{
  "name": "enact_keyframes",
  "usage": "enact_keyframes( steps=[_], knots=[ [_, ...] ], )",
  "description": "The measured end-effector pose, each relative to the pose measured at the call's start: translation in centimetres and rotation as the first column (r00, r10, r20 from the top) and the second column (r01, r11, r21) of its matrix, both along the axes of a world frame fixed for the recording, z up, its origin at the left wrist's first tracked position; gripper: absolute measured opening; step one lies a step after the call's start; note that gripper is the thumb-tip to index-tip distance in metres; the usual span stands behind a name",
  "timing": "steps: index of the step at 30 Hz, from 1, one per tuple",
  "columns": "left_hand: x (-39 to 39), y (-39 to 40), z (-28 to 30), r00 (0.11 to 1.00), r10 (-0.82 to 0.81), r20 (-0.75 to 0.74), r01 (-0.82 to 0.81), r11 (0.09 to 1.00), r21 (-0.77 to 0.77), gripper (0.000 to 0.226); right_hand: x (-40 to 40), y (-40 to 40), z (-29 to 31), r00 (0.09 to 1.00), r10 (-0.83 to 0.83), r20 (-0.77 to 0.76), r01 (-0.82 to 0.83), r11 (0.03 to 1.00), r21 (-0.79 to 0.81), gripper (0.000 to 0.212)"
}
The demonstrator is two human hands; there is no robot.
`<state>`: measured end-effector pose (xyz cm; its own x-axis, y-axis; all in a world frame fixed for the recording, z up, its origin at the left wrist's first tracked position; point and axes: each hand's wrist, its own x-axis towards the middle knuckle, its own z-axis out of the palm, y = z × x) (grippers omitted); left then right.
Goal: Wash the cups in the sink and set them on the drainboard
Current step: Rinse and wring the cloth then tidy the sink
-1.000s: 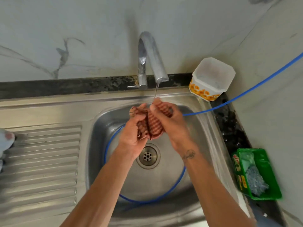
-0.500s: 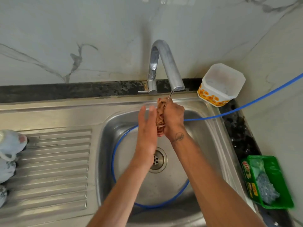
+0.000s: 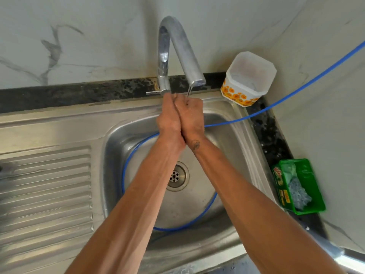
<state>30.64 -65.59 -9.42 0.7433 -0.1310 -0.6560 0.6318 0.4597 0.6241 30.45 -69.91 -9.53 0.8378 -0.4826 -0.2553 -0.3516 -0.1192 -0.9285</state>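
Steel sink (image 3: 126, 133), left hand (image 3: 169, 121) and right hand (image 3: 190, 115) pressed together under tap (image 3: 177, 46), grip unclear

1. A chrome tap (image 3: 178, 50) is seen at the back, a thin stream of water (image 3: 189, 92) falling from its spout.
2. A blue hose (image 3: 296, 89) is looped down from the right.
3. A flowered tub (image 3: 247, 78) is set in the corner.
4. A green tray (image 3: 302, 186) holding a scrubber (image 3: 299, 194) is placed against the right wall.

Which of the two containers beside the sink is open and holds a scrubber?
The green tub at the sink's right edge: open, with a blue-grey scrubber inside. The white flowered container by the tap is lidded.
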Motion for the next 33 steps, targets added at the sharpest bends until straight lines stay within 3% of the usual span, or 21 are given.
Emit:
enact_keyframes(
  steps=[2,5,7,10,12,14,16,19,21,23,25,28,31,32,33],
  knots=[
    [0.0,-0.5,0.5,0.996,-0.091,0.015,0.091,0.995,0.043,0.034,0.1,-0.7,0.1,0.997,-0.078,-0.014,0.078,0.997,0.028,0.034],
    [0.8,-0.5,-0.1,0.985,-0.144,0.089,0.11,0.944,0.31,0.045,-1.4,-1.9,0.2,0.989,-0.141,-0.051,0.145,0.985,0.094,0.053],
    [2.0,0.5,-1.1,0.974,-0.122,0.192,-0.001,0.842,0.54,0.067,-3.3,-2.6,-0.3,0.987,-0.098,-0.13,0.126,0.966,0.226,0.066],
    [3.3,2.2,-2.6,0.932,-0.204,0.299,-0.119,0.607,0.786,0.081,-5.8,-3.6,-1.7,0.968,-0.086,-0.234,0.208,0.798,0.566,0.068],
    [3.3,2.6,-2.9,0.928,-0.188,0.323,-0.158,0.585,0.795,0.063,-6.9,-3.8,-2.6,0.962,-0.122,-0.244,0.256,0.713,0.653,0.058],
    [3.3,2.5,-3.0,0.949,-0.031,0.314,-0.202,0.702,0.683,0.051,-7.8,-3.9,-3.1,0.962,-0.157,-0.222,0.268,0.688,0.675,0.046],
    [3.5,2.6,-2.8,0.954,0.151,0.259,-0.257,0.856,0.448,0.04,-8.7,-3.7,-3.1,0.962,-0.171,-0.212,0.272,0.67,0.691,0.039],
    [4.0,2.5,-2.6,0.934,0.197,0.298,-0.301,0.884,0.357,0.021,-9.6,-3.2,-3.3,0.957,-0.169,-0.237,0.29,0.638,0.714,0.04],
    [3.8,2.2,-2.6,0.885,0.128,0.448,-0.362,0.795,0.488,0.018,-10.2,-3.0,-3.2,0.962,-0.15,-0.229,0.27,0.667,0.695,0.034],
    [3.3,2.2,-2.7,0.781,-0.159,0.604,-0.421,0.581,0.697,0.014,-10.9,-2.9,-3.0,0.971,-0.106,-0.216,0.227,0.702,0.675,0.03],
    [2.9,2.7,-2.6,0.658,-0.435,0.614,-0.465,0.406,0.786,0.02,-11.4,-2.6,-3.0,0.977,-0.103,-0.187,0.205,0.702,0.683,0.031],
    [2.5,4.3,-2.3,0.561,-0.606,0.564,-0.365,0.43,0.826,0.037,-11.9,-1.8,-2.2,0.976,-0.151,-0.159,0.219,0.694,0.686,0.024],
    [0.0,6.0,-2.7,0.638,-0.72,0.273,0.047,0.391,0.919,0.068,-11.8,-0.8,-1.0,0.968,-0.203,-0.146,0.249,0.738,0.627,0.027],
    [-1.7,6.4,-2.5,0.659,-0.722,0.211,0.217,0.451,0.866,0.076,-11.8,-0.5,-0.6,0.973,-0.191,-0.132,0.232,0.797,0.558,0.021],
    [-3.4,6.6,-2.3,0.693,-0.69,0.212,0.342,0.573,0.745,0.078,-12.1,-0.4,-0.3,0.982,-0.154,-0.113,0.188,0.89,0.415,0.013]
  ],
)
